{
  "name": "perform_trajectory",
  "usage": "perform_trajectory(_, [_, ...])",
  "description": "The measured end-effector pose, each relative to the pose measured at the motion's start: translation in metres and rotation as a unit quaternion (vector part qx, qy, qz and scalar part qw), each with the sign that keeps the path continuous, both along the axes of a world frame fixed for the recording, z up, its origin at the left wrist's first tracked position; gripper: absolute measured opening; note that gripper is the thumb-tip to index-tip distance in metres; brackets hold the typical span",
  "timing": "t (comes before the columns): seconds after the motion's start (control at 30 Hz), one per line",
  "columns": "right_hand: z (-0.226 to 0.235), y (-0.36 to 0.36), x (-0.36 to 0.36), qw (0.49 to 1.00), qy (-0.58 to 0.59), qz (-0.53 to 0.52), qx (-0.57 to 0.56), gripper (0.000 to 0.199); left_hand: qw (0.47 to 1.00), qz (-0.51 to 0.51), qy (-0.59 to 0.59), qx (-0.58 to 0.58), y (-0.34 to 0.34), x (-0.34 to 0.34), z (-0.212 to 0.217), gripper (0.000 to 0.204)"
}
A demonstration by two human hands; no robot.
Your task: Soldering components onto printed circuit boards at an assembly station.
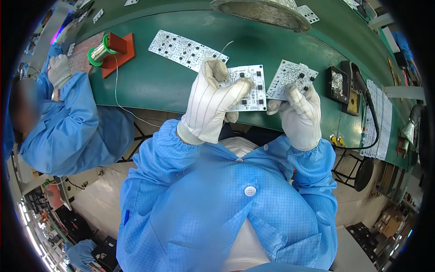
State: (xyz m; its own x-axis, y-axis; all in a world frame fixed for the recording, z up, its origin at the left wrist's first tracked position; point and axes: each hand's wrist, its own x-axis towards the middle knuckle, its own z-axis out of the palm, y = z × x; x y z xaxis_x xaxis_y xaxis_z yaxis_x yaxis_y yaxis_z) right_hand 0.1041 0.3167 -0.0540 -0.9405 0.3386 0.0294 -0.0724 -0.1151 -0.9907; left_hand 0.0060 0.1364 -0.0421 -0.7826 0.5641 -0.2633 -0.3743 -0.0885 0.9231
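Observation:
In white striped gloves, both hands are raised over the near edge of the green bench point(145, 90). My left hand point(210, 97) is closed on a white circuit board point(259, 88) with black components, its thumb lying across the face. A thin pale wire point(226, 46) sticks up by its curled index finger; whether the finger grips it, I cannot tell. Beside it, my right hand point(301, 111) pinches a second white circuit board point(290, 72), tilted, thumb on top. The two boards are close together. Behind my left hand a long panel of white boards point(181, 49) lies flat.
A solder wire spool point(100, 52) sits on a red stand point(127, 56) at the left. To the right are a black tray point(336, 84), a soldering iron holder point(353, 102) and stacked white panels point(377, 120). A metal hood point(267, 13) hangs ahead. A co-worker point(68, 122) sits left.

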Motion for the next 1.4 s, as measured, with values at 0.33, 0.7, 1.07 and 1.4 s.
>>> perform_trajectory(0.33, [0.014, -0.003, -0.006, 0.994, 0.010, -0.071, 0.079, 0.022, 0.996, 0.059, 0.062, 0.004, -0.001, -0.017, 0.007, 0.045])
perform_trajectory(0.7, [0.036, 0.093, -0.018, 0.948, -0.008, -0.304, 0.096, 0.029, 0.730, 0.110, 0.650, -0.179, -0.038, -0.147, -0.014, 0.023])
perform_trajectory(1.07, [0.002, 0.284, -0.151, 0.840, -0.259, -0.326, 0.346, 0.058, 0.638, 0.080, 0.439, -0.628, -0.034, -0.459, -0.077, 0.028])
perform_trajectory(1.4, [-0.005, 0.286, -0.160, 0.729, -0.280, -0.380, 0.496, 0.058, 0.873, 0.153, 0.318, -0.336, -0.016, -0.310, 0.015, 0.034])
